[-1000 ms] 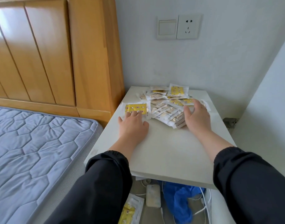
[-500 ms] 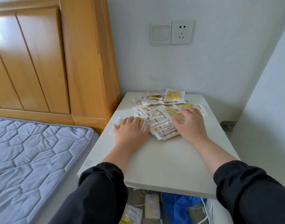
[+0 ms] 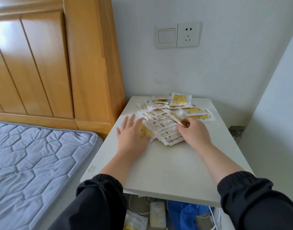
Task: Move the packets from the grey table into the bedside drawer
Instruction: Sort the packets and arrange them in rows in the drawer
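Packets [image 3: 164,128] on grey table [image 3: 167,166], between left hand [image 3: 131,138] and right hand [image 3: 194,133]

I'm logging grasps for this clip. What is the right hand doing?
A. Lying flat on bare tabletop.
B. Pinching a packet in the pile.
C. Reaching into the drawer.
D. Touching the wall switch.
B: the right hand has its fingers curled on a packet atop the pile on the grey table, while the left hand lies flat, fingers spread.
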A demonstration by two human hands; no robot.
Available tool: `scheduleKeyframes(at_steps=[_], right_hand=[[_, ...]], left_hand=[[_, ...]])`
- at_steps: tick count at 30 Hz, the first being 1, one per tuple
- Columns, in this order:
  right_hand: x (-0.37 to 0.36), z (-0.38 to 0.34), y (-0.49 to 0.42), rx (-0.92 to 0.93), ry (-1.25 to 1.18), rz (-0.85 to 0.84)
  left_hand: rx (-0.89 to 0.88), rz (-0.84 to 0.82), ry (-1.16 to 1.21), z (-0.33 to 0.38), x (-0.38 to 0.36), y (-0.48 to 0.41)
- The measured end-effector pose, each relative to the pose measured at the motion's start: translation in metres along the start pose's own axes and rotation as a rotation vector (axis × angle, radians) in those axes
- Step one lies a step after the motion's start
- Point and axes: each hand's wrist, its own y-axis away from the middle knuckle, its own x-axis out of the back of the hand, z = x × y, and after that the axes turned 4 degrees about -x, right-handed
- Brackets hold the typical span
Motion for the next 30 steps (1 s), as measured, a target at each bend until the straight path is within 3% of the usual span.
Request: scheduleKeyframes(at_steps=[3,8,14,16,20,23,30], right_hand=[[0.002,0.001,0.001,0.038,0.033,0.047],[0.005,0.001,0.000,0.116,0.165,0.139],[0.009,0.001,0.000,0.080,0.038,0.234],[0.011,-0.005,0.006,0.161,-0.045,0.322],[0.004,-0.018,0.020,0.621,-0.144,0.504],[-0.004,-0.025,0.022,0.847,-0.103,0.461],[-0.016,-0.029,0.024,1.027,0.222,0.327]], left_hand=[[0.328,-0.015,-0.043,-0.001,0.001,0.000],[0.345,0.003,-0.086,-0.002,0.001,-0.001],[0.382,0.268,0.692,-0.003,0.016,0.008],[0.392,0.245,0.778,-0.005,0.019,0.010],[0.420,0.132,0.990,-0.007,0.022,0.012],[0.407,0.103,1.171,-0.007,0.022,0.009],[0.465,-0.044,1.688,-0.001,0.017,0.005]])
